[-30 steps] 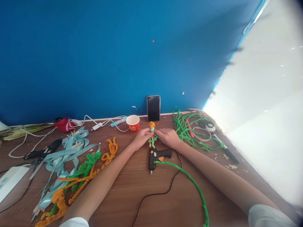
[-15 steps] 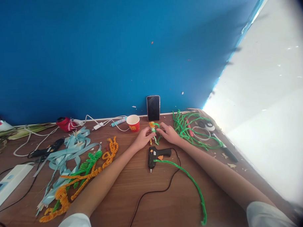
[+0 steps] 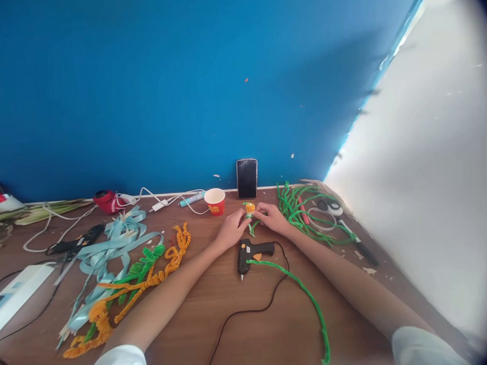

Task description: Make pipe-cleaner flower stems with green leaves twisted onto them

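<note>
Nearest, pale sleeves [image 3: 120, 362] end on the forearms that lead up to the hands, and on the worktop [image 3: 273, 336] between them a black cord [image 3: 252, 311] trails well short of the hands. A single green fuzzy strand [image 3: 311, 297] curves on the near side of the right hand, its upper end reaching a black glue gun [image 3: 243, 257]. The gun lies on its side just short of both hands, nozzle toward the viewer. Well to the left of the hands are a white power strip [image 3: 23, 288], twisted orange strands [image 3: 99, 318] with a green bundle [image 3: 140, 267] among them, and a heap of light-blue ribbon [image 3: 96, 254]. The left hand [image 3: 231, 229] and the right hand [image 3: 272, 219] almost meet, fingertips pinched from either side on a small figure [image 3: 250, 207] with an orange top and green parts below; the fingers hide much of it. To the right of the right hand, a tangle of green strands [image 3: 298, 215] lies near a black-and-white stick [image 3: 366, 251]. Beyond the left hand stands a red paper cup [image 3: 215, 203]; directly beyond the figure, a phone [image 3: 247, 179] leans upright against the blue wall [image 3: 176, 99].
</note>
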A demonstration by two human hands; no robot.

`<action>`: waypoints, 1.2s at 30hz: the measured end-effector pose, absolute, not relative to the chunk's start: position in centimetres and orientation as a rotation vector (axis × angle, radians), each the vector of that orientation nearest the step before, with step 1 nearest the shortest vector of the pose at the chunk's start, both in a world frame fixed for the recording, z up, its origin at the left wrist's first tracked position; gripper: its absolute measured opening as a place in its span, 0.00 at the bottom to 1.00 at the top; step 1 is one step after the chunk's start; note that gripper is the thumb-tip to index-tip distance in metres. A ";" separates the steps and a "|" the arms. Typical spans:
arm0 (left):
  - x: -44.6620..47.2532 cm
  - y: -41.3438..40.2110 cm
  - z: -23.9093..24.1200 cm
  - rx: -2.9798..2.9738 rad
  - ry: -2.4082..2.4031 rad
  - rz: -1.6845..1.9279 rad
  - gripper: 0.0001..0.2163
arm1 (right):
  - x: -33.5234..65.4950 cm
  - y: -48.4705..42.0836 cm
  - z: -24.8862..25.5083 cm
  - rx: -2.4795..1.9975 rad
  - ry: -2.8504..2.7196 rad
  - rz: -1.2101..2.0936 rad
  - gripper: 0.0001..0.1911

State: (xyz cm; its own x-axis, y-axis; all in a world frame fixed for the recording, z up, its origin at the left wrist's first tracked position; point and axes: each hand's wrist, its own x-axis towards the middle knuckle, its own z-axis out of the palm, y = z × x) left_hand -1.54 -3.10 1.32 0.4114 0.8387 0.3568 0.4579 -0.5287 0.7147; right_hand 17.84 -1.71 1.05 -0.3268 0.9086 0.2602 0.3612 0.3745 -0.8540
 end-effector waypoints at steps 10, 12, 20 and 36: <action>-1.7 -2.0 0.5 1.828 1.083 1.024 0.09 | 17.2 -3.2 0.8 -1.217 -2.173 0.165 0.11; -1.7 -1.8 0.3 1.790 1.056 1.016 0.09 | 17.1 -3.3 0.6 -1.206 -2.203 0.112 0.13; -1.8 -1.9 0.4 1.814 1.060 1.009 0.08 | 17.1 -3.5 0.4 -1.242 -2.253 -0.046 0.18; -1.8 -1.8 0.3 1.977 1.088 0.962 0.08 | 17.1 -3.3 0.1 -1.152 -2.315 -0.169 0.18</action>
